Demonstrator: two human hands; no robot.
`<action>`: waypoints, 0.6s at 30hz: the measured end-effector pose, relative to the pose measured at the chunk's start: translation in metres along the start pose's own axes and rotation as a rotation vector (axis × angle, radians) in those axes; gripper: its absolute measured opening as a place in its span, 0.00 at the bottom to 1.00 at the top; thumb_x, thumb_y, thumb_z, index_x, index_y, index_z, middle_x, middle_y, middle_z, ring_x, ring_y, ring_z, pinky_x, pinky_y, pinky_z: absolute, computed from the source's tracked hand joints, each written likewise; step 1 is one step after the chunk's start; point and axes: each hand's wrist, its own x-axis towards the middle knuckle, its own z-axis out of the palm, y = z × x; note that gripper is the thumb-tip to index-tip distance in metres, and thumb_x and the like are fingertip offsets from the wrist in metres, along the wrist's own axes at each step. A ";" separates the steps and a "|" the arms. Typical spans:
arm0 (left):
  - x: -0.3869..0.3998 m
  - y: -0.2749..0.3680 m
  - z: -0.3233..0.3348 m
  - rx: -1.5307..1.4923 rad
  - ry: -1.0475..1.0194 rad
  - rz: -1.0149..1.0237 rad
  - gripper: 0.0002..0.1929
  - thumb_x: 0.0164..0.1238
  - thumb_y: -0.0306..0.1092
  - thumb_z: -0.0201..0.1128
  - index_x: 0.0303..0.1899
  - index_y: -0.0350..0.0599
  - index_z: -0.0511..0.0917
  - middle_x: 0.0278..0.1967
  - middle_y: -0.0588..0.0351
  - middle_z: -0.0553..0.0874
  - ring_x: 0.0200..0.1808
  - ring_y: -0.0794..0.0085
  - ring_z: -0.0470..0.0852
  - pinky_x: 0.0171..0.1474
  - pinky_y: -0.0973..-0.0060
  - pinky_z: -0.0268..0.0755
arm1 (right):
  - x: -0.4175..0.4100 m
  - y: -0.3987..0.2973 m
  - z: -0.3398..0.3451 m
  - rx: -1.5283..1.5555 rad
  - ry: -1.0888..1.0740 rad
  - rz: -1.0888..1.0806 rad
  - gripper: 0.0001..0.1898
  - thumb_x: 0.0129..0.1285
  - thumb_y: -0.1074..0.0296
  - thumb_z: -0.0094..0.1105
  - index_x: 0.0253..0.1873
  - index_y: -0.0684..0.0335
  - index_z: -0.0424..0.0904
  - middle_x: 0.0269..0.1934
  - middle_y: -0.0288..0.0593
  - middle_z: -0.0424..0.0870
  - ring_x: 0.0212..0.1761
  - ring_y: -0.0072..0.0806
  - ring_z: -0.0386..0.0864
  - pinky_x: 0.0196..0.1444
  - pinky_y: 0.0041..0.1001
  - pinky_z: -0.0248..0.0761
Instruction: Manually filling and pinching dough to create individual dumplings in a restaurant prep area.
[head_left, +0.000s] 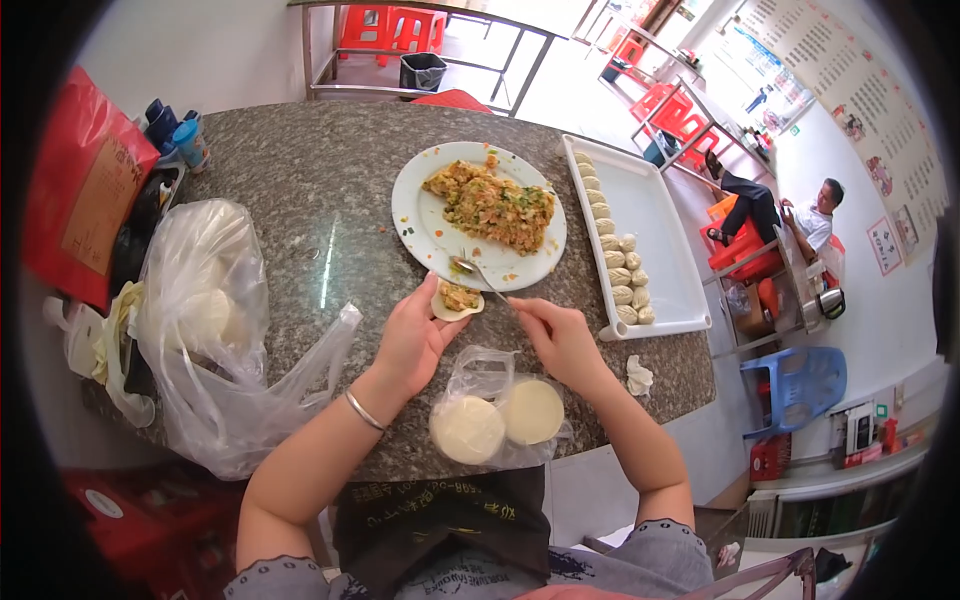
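My left hand (415, 334) holds a round dumpling wrapper (444, 309) with a mound of minced filling (459, 297) on it. Between the fingers of my right hand (553, 336) is the handle of a metal spoon (486, 279), its bowl resting over the near rim of a white oval plate (417, 240). Chopped filling (499, 210) with green and orange bits is heaped on that plate. Close to me, two stacks of wrappers, a left stack (469, 429) and a right stack (535, 412), lie in a clear plastic bag (484, 365).
To the right, a white tray (660, 247) carries pleated dumplings (619, 276) along its left side. A crumpled tissue (639, 375) lies below it. Leftward on the stone table (300, 150) are a bulging plastic bag (202, 315), a red bag (86, 187) and a blue cup (191, 144). A person (810, 221) sits beyond.
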 end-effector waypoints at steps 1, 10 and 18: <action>0.000 0.000 -0.001 -0.005 0.006 0.004 0.21 0.76 0.42 0.48 0.59 0.34 0.66 0.56 0.48 0.76 0.58 0.66 0.77 0.62 0.68 0.71 | -0.007 -0.003 -0.002 0.055 -0.028 0.112 0.12 0.65 0.75 0.53 0.51 0.66 0.79 0.31 0.54 0.82 0.29 0.40 0.82 0.33 0.30 0.73; 0.003 0.000 -0.001 -0.036 0.014 -0.001 0.22 0.77 0.43 0.45 0.59 0.30 0.64 0.56 0.43 0.75 0.60 0.61 0.75 0.64 0.67 0.69 | -0.031 0.000 -0.007 0.067 0.041 -0.089 0.12 0.64 0.76 0.55 0.52 0.66 0.80 0.34 0.52 0.84 0.29 0.31 0.81 0.34 0.28 0.73; 0.001 0.000 -0.002 -0.046 0.042 -0.027 0.20 0.76 0.41 0.47 0.59 0.35 0.65 0.56 0.48 0.76 0.57 0.65 0.77 0.59 0.68 0.73 | -0.006 0.003 -0.002 0.016 0.046 -0.008 0.11 0.66 0.74 0.53 0.51 0.67 0.79 0.30 0.50 0.83 0.28 0.28 0.81 0.33 0.28 0.72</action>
